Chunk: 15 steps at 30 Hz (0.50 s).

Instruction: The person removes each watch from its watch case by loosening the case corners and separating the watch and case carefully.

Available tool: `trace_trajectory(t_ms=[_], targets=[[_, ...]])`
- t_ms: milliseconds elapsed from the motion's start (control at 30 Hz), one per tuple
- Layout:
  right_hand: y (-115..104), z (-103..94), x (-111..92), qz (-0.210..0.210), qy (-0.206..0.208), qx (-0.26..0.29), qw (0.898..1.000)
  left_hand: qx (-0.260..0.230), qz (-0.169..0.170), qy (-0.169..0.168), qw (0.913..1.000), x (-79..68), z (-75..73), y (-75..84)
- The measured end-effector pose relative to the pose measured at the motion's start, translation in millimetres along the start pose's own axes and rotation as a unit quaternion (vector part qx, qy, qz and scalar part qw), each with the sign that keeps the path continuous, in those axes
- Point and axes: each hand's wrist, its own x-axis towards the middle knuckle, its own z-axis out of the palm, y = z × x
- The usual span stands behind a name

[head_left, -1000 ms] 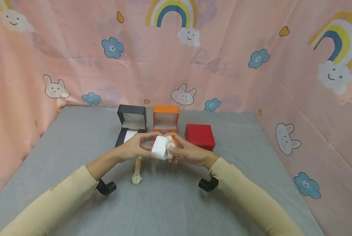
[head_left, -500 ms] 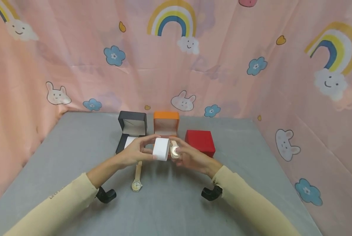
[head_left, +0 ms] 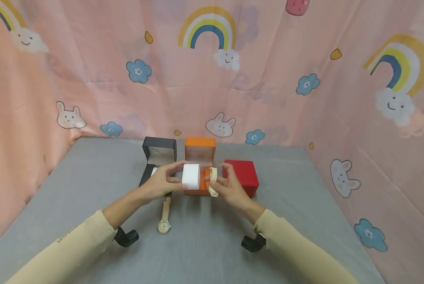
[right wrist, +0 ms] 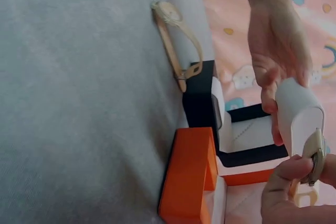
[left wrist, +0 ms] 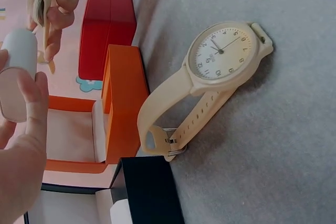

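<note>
A person in beige sleeves (head_left: 293, 238) holds a white cushion (head_left: 191, 176) and a cream watch (head_left: 213, 174) side by side above the table (head_left: 201, 252), well in from its left and right edges. The left grip (head_left: 161, 182) pinches the cushion between thumb and fingers: it sits out at the fingertips, which touch near its top and its lower left, leaving a gap before the palm and the right side of the cushion free. The right grip (head_left: 232, 190) pinches the watch between thumb and finger, the strap rising above the thumb and the dial hanging just below it; seen from the head, a gap parts watch and cushion. Behind them, toward the table's far edge, an orange box (head_left: 199, 141) stands with its lid raised, between a closed red box (head_left: 245, 175) on the far right corner's side and a black box (head_left: 159, 142), lid up, on the far left corner's side, with another white pad (left wrist: 121, 212) inside. A second watch (head_left: 164, 226) lies on the table in front of the black box, strap buckled in a loop, its dial end pointing away from the far edge. Pink cloth (head_left: 183, 90) printed with rainbows and rabbits hangs beyond the table
</note>
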Motion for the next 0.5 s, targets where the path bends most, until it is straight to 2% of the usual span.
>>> trace_trajectory(t_ms=[100,267,500], targets=[[2,-1.7,-3,-0.024,0.010,-0.011,1.000,0.002,-0.007,0.013,0.9999,2.1,0.6,0.4],[10,-6.6,-9,-0.058,-0.012,-0.018,0.998,-0.005,-0.007,0.010,0.9999,2.5,3.0,-1.0],[15,-5.0,-12,-0.048,-0.004,-0.097,0.994,0.005,-0.007,0.011,0.9999,-0.9,1.2,-1.4]])
